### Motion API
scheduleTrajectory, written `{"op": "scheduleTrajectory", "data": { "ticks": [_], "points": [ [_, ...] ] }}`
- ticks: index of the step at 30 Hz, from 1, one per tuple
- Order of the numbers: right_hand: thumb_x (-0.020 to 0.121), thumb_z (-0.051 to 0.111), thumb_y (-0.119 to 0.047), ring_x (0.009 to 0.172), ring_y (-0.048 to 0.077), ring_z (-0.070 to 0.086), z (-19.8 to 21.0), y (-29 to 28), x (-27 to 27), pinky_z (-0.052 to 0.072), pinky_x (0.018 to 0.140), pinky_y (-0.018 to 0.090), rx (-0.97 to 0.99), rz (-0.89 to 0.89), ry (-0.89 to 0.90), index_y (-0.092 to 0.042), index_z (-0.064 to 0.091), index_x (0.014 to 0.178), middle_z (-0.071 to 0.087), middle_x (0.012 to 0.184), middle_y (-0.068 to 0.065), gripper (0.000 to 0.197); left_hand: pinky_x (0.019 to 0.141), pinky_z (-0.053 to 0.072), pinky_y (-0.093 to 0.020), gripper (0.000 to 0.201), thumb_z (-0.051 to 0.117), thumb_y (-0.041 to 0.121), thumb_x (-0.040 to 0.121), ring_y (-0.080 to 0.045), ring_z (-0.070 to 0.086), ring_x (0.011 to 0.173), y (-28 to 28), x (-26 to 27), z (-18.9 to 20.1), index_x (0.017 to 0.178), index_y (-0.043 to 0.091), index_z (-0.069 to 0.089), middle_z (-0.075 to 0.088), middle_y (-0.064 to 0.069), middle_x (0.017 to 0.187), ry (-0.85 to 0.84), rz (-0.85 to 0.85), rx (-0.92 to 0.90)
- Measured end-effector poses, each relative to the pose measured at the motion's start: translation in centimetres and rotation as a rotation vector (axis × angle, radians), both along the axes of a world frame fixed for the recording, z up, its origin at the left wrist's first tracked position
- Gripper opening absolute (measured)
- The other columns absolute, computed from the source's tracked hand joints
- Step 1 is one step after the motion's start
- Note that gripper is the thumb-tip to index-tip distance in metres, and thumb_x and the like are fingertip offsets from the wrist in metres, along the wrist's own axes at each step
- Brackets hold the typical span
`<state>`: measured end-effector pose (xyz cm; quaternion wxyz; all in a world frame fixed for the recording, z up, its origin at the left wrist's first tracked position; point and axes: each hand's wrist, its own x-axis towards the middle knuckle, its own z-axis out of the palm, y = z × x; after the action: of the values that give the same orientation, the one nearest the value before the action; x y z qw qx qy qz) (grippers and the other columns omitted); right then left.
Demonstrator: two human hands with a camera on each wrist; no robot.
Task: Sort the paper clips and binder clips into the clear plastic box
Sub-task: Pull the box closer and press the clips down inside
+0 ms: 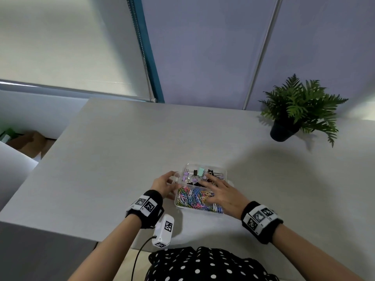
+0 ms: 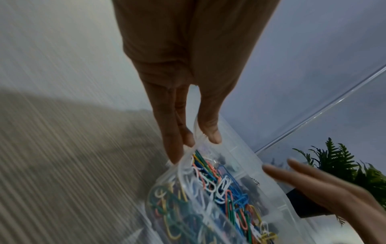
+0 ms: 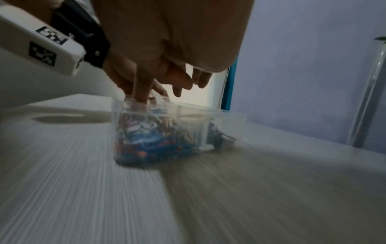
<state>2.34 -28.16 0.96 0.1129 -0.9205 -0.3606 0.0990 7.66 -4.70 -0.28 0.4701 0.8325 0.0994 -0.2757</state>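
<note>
1. On the pale table [image 1: 121, 151], near its front edge: the clear plastic box [image 1: 226, 175], with two compartments split by a divider.
2. Near compartment: heap of coloured paper clips [image 1: 192, 198]. Far compartment: binder clips [image 1: 199, 173] in purple, black and mint.
3. Left hand [image 1: 164, 184] at the box's left wall. In the left wrist view the thumb sits inside the rim and the fingers [image 2: 173, 132] outside, pinching the wall between them.
4. Right hand [image 1: 221, 194] hovers over the right half of the box, palm down, fingers straight and spread, reaching over the divider toward the binder clips. Holds nothing visible. Whether it touches the contents: cannot tell.
5. The right wrist view is blurred; the box [image 3: 179, 128] reads as a clear tub with a colourful mass inside, the left hand's fingers at its far rim.
6. Both wrists wear black bands with square printed markers; a white camera unit [image 1: 163, 230] with a black cable hangs below the left wrist.
7. Potted fern [image 1: 296, 110] at the table's far right, well apart from the box.
8. Behind the table: bluish-grey panel wall [image 1: 213, 47]; a white roller blind [image 1: 60, 37] at left.
9. Polka-dot garment [image 1: 203, 264] at the bottom edge.
</note>
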Motion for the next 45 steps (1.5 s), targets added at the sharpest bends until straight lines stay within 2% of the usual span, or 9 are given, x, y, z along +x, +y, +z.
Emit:
{"op": "scheduleTrajectory", "data": {
  "ticks": [6,12,16,22,27,37,40,42,45],
  "points": [
    [0.086,0.047,0.001,0.138,0.026,-0.020,-0.2,4.9,1.3,0.005,0.113,0.047,-0.038,0.004,-0.009,-0.030,0.040,0.132,-0.007,0.156,0.007,0.055,0.071,0.058,-0.051,0.039,0.057,-0.001,0.086,-0.036,0.066,0.077,0.0,0.1,-0.3,0.121,0.017,0.053,0.061,-0.015,0.092,-0.024,0.003,-0.007],
    [0.082,0.026,-0.012,0.137,0.027,-0.019,-0.1,2.4,0.8,0.007,0.113,0.052,-0.080,-0.011,0.038,-0.023,0.056,0.115,0.003,0.156,0.010,0.046,0.068,0.059,-0.047,0.037,0.057,-0.001,0.086,-0.027,0.061,0.065,0.1,0.0,-0.5,0.119,0.015,0.054,0.057,-0.009,0.084,-0.032,0.016,-0.011],
    [0.078,0.048,0.005,0.141,0.029,-0.009,0.6,1.6,0.7,0.016,0.112,0.051,-0.029,-0.052,0.046,-0.019,0.065,0.100,0.016,0.154,0.008,0.037,0.068,0.059,-0.048,0.039,0.057,-0.001,0.086,-0.028,0.060,0.067,0.0,0.2,-0.6,0.121,0.015,0.053,0.055,-0.009,0.086,-0.029,0.004,-0.023],
    [0.081,0.044,0.011,0.141,0.028,-0.019,1.0,5.2,1.5,0.004,0.116,0.047,-0.045,-0.132,0.041,-0.014,0.047,0.128,-0.006,0.156,0.009,0.053,0.045,0.056,-0.025,0.037,0.061,0.002,0.085,-0.020,0.059,0.058,0.1,-0.1,-0.3,0.120,0.012,0.053,0.055,-0.005,0.076,-0.041,0.015,-0.037],
    [0.083,0.043,0.007,0.130,0.027,-0.030,0.1,5.5,0.6,-0.002,0.115,0.045,-0.034,-0.110,0.061,-0.015,0.047,0.128,-0.009,0.155,0.010,0.050,0.046,0.056,-0.026,0.036,0.065,0.005,0.083,-0.019,0.059,0.059,0.1,-0.2,-0.4,0.117,0.011,0.054,0.055,-0.003,0.076,-0.044,0.028,-0.048],
    [0.036,0.076,0.007,0.123,0.030,0.047,-0.9,-1.8,0.9,0.052,0.087,0.042,-0.113,-0.320,-0.173,-0.018,0.059,0.114,0.065,0.119,0.000,0.084,0.043,0.052,-0.019,0.023,0.057,0.001,0.087,-0.015,0.057,0.059,-0.1,-1.1,-1.7,0.110,0.004,0.055,0.057,-0.006,0.084,-0.088,0.076,-0.099],
    [0.064,0.056,0.014,0.137,0.032,0.029,-1.3,-1.4,1.7,0.032,0.109,0.050,-0.099,-0.269,-0.045,-0.015,0.045,0.132,0.049,0.138,0.005,0.075,0.047,0.054,-0.024,0.027,0.057,-0.001,0.087,-0.017,0.057,0.060,-0.4,-0.8,-1.5,0.113,0.005,0.055,0.058,-0.005,0.082,-0.081,0.083,-0.130],
    [0.078,0.041,0.012,0.143,0.023,0.010,-1.1,-1.0,1.9,0.010,0.116,0.040,-0.141,-0.255,0.054,-0.017,0.026,0.142,0.027,0.151,0.002,0.072,0.048,0.054,-0.026,0.028,0.054,-0.002,0.089,-0.016,0.057,0.060,-0.4,-0.6,-1.5,0.116,0.005,0.054,0.059,-0.005,0.080,-0.064,0.110,-0.155],
    [0.079,0.039,0.013,0.143,0.017,0.009,-0.9,-0.9,2.5,0.008,0.115,0.034,-0.127,-0.260,0.076,-0.021,0.022,0.143,0.023,0.153,-0.001,0.075,0.044,0.054,-0.021,0.031,0.051,-0.002,0.090,-0.009,0.059,0.050,-0.5,-0.2,-1.4,0.121,0.004,0.052,0.059,-0.002,0.076,-0.049,0.141,-0.181]
  ]
}}
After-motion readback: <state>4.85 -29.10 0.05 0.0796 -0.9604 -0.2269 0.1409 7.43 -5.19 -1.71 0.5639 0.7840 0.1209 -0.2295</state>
